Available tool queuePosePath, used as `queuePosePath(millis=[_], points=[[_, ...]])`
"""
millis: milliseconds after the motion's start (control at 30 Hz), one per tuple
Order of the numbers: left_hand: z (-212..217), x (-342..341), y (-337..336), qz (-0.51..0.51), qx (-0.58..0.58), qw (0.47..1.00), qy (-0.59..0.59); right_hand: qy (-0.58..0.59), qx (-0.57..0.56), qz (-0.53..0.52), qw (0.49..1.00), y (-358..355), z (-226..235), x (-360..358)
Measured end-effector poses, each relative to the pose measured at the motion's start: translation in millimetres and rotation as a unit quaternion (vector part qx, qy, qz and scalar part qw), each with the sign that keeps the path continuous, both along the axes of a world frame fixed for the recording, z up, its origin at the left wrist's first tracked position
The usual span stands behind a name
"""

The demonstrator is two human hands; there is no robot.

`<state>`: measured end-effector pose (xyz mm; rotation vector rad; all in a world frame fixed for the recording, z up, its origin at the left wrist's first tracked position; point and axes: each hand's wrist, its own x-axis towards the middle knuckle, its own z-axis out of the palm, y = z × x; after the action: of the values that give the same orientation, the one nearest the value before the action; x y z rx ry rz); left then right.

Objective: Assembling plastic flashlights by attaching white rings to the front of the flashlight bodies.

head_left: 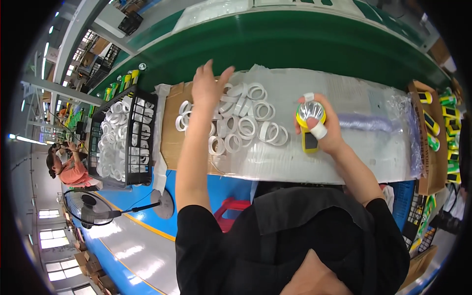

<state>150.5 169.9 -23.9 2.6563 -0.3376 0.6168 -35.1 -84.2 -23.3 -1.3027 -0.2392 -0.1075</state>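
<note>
My right hand (332, 129) is wrapped round a yellow flashlight (309, 141), its shiny round reflector facing up and a dark panel on its body. White wrapping covers some of that hand's fingers, and the thumb lies over the reflector. Out to the left, my left hand (206, 89) is held with fingers apart and nothing in them. It hovers at the far left side of a loose pile of white rings (247, 127). The rings lie on a work surface covered with cardboard (170, 147) and clear plastic film (305, 166).
A black crate (132, 142) full of white rings stands left. Beyond the work surface runs a green belt (295, 44). Rolled plastic film (366, 123) lies to the right, near a cardboard box (427, 162) with yellow flashlights. A fan (91, 209) and another person (73, 169) are at left.
</note>
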Motion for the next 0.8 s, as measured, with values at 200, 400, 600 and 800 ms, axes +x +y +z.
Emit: queuePosePath(millis=[200,400,600,800], points=[[-47.8,60.1,91.0,-0.069,-0.051,0.959,0.272,0.009,-0.019,0.020,1.000,3.7,-11.2,-1.1],[-26.1,47.2,75.7,-0.076,-0.012,0.944,0.322,-0.034,-0.051,-0.035,0.997,2.0,-21.3,9.6],[29.1,-34.1,0.9,-0.234,-0.365,0.889,0.150,-0.047,-0.028,-0.014,0.998,7.7,-18.2,8.1],[51.2,-136.3,-77.1,-0.410,-0.236,0.880,0.036,-0.052,-0.036,-0.016,0.998,0.1,-21.4,4.1]])
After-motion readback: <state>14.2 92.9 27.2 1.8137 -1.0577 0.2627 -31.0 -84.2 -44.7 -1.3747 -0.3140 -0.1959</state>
